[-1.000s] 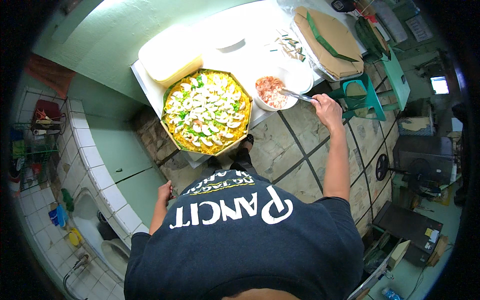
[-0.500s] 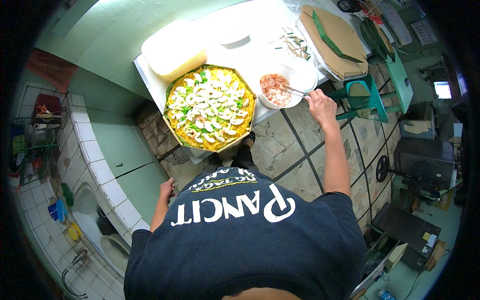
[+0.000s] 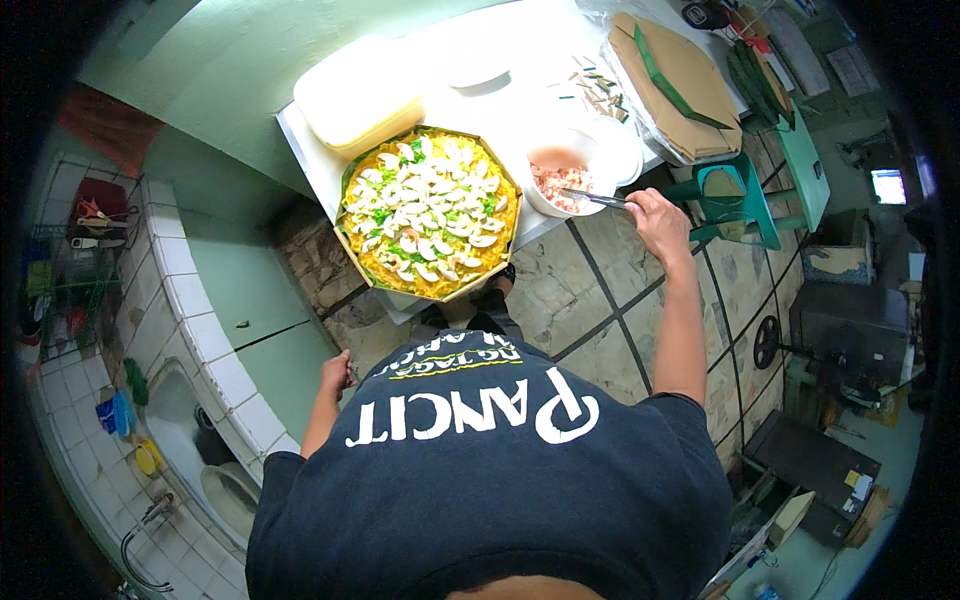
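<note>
My right hand is closed around the handle of a pair of metal tongs. The tips reach into a round white tub of pink and white pieces that look like shrimp. Left of the tub, an octagonal tray holds yellow noodles covered with pale egg-like slices and chopped greens. Low beside my body is my left hand, away from the table, its fingers curled; whatever they may hold is too small to name.
Behind the tray stands a pale yellow lidded container. Flat brown cartons are stacked at the table's far right, near small scattered strips. A green plastic stool stands right of the table. A tiled sink lies on my left.
The tongs have shifted toward the near part of the tub, lying lower over the pink pieces. My right hand has moved slightly right and nearer. The left hand stays low beside me.
</note>
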`<action>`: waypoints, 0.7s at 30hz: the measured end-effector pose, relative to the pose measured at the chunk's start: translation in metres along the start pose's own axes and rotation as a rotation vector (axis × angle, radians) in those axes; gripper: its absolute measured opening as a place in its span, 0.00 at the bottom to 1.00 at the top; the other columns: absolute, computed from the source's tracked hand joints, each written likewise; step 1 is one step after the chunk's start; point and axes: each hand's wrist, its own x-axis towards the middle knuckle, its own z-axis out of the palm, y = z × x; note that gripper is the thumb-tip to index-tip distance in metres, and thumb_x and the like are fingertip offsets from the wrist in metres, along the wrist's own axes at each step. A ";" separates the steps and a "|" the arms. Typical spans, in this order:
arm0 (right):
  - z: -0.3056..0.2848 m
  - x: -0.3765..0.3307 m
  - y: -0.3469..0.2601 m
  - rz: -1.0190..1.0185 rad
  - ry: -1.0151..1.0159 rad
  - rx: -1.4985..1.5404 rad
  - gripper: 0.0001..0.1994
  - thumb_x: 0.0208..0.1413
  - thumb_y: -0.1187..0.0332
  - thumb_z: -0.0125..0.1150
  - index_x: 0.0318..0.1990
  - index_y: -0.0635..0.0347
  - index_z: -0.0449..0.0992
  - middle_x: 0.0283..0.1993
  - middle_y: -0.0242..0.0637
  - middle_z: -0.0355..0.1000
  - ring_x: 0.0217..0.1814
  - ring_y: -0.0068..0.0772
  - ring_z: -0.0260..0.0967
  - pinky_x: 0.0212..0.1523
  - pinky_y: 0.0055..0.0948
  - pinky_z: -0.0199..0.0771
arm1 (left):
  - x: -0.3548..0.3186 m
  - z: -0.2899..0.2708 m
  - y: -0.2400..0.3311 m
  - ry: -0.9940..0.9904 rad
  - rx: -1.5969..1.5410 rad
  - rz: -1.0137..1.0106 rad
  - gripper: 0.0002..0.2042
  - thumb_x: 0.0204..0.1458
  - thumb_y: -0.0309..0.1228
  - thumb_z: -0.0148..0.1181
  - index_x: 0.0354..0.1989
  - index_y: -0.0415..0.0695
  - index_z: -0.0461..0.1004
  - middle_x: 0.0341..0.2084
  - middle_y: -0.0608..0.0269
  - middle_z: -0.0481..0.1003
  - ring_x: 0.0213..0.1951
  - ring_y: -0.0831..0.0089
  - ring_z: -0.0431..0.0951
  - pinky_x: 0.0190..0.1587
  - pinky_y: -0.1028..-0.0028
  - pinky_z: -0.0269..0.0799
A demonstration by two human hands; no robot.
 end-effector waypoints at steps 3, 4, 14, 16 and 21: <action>0.002 0.002 0.002 -0.001 -0.037 -0.058 0.11 0.57 0.58 0.54 0.36 0.52 0.78 0.37 0.33 0.73 0.40 0.42 0.74 0.40 0.40 0.72 | 0.000 0.001 0.000 -0.005 0.029 -0.021 0.18 0.56 0.48 0.55 0.21 0.49 0.68 0.12 0.72 0.62 0.15 0.76 0.63 0.22 0.66 0.72; 0.005 0.004 0.000 -0.016 -0.040 -0.067 0.11 0.57 0.58 0.54 0.36 0.52 0.78 0.37 0.33 0.73 0.40 0.42 0.73 0.39 0.40 0.72 | 0.001 0.000 0.001 -0.014 0.025 -0.005 0.18 0.56 0.48 0.55 0.21 0.49 0.68 0.12 0.72 0.62 0.15 0.76 0.63 0.22 0.66 0.72; -0.016 -0.020 -0.009 -0.072 0.133 0.325 0.09 0.57 0.64 0.56 0.37 0.58 0.78 0.32 0.38 0.73 0.33 0.41 0.72 0.34 0.35 0.69 | -0.004 0.000 0.005 -0.020 0.082 0.035 0.18 0.56 0.47 0.55 0.20 0.49 0.68 0.13 0.72 0.64 0.15 0.77 0.63 0.22 0.67 0.72; -0.007 -0.029 -0.028 -0.135 0.135 0.459 0.06 0.55 0.68 0.59 0.38 0.59 0.78 0.30 0.38 0.72 0.32 0.37 0.71 0.32 0.32 0.68 | -0.005 0.000 0.000 -0.018 0.044 0.006 0.18 0.56 0.47 0.55 0.20 0.49 0.68 0.13 0.72 0.64 0.15 0.77 0.63 0.22 0.68 0.72; 0.055 -0.053 -0.087 -0.281 0.248 0.555 0.07 0.52 0.69 0.62 0.38 0.56 0.78 0.31 0.37 0.72 0.34 0.39 0.71 0.34 0.33 0.70 | -0.001 0.006 -0.005 -0.008 -0.043 -0.113 0.17 0.56 0.47 0.55 0.21 0.48 0.68 0.13 0.72 0.64 0.15 0.77 0.63 0.21 0.69 0.72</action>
